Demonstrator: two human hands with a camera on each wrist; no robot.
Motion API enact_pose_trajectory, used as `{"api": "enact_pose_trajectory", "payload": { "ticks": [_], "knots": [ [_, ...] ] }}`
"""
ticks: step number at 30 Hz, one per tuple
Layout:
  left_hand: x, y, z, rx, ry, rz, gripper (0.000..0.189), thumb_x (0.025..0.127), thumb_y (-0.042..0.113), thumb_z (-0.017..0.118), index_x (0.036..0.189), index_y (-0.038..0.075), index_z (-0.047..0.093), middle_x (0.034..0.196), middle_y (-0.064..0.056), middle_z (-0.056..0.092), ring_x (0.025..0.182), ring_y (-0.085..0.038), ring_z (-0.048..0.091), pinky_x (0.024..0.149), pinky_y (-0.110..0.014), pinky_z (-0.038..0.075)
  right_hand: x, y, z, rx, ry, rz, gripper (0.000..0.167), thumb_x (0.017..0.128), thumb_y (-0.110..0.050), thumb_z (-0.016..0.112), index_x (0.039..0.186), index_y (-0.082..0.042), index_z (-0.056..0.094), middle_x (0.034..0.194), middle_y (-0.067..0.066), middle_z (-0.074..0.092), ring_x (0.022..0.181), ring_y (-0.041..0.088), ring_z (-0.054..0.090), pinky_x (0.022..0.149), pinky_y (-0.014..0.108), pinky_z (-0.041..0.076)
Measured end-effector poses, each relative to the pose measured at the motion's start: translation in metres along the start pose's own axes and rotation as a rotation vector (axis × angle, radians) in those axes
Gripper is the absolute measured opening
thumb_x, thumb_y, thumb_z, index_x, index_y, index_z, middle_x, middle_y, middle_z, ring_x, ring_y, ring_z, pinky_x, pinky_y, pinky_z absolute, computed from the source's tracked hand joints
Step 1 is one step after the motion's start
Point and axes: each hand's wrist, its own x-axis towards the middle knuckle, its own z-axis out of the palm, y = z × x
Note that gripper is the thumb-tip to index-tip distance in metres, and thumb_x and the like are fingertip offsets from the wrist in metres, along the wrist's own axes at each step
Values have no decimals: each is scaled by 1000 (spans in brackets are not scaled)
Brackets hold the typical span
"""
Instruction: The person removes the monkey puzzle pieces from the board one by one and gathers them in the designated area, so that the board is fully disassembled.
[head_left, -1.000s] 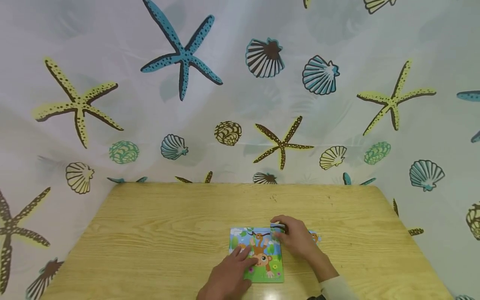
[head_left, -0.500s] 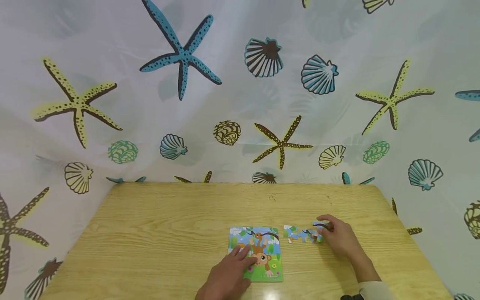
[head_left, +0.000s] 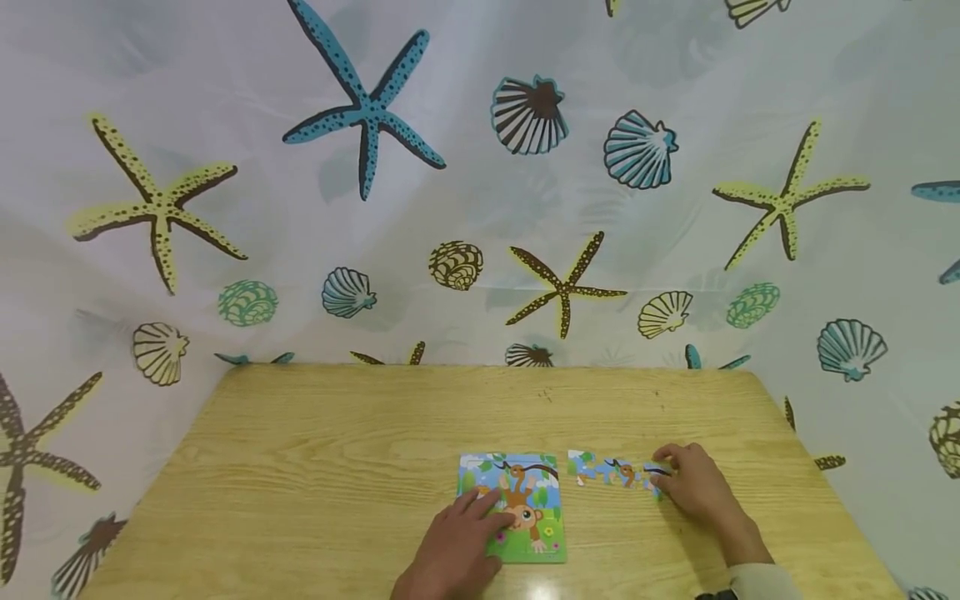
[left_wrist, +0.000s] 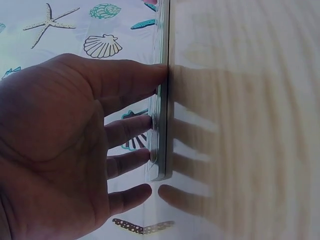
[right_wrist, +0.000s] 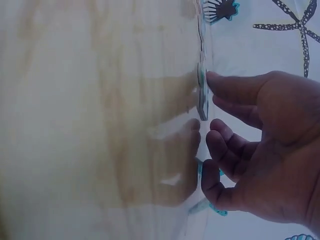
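Observation:
A square puzzle board (head_left: 543,546) with a monkey hanging from a branch lies on the table. My left hand (head_left: 459,542) rests on its lower left part, fingers spread; in the left wrist view the thumb and several fingertips touch the board's edge and face. To the right of the board, several joined puzzle pieces (head_left: 600,471) form a short strip with a branch and tail. At its right end my right hand (head_left: 701,487) pinches a puzzle piece (head_left: 656,470) between thumb and forefinger. In the right wrist view the piece (right_wrist: 202,100) lies flat against the table.
The wood-grain table (head_left: 322,467) extends to both sides and behind the puzzle. A white curtain (head_left: 465,200) printed with starfish and shells hangs around its back and sides.
My right hand has carried the piece from the board's upper right corner rightward to the strip's end and lowered it there. My left hand has stayed on the board.

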Motion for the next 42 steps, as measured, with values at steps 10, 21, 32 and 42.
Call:
{"api": "enact_pose_trajectory", "payload": {
  "ticks": [10,21,32,42],
  "knots": [
    [1,-18,-13,-98,51,-101,58,90,35,64,143,21,46,157,-8,34,144,-39,29,108,-68,29,10,-56,27,95,15,-48,31,89,-16,68,118,-6,65,90,4,60,76,14,54,66,29,47],
    [2,-33,-17,-23,19,-253,74,86,49,68,145,12,43,155,-10,37,143,-38,31,110,-66,27,15,-130,78,126,-139,-263,25,89,-17,65,113,-10,68,89,-2,58,75,11,50,65,25,44],
    [-2,-36,-19,19,1,-259,76,83,52,69,144,14,45,155,-8,37,142,-36,33,106,-67,30,15,-173,103,5,-219,-417,37,84,-29,74,116,-12,70,92,-2,57,75,5,45,65,19,43],
    [-2,-32,-20,13,31,-263,72,83,49,70,141,13,47,154,-9,39,141,-37,35,105,-68,31,14,-190,108,-39,-266,-361,36,85,-30,75,117,-15,68,105,0,55,87,8,53,74,22,49]
  ]
}}
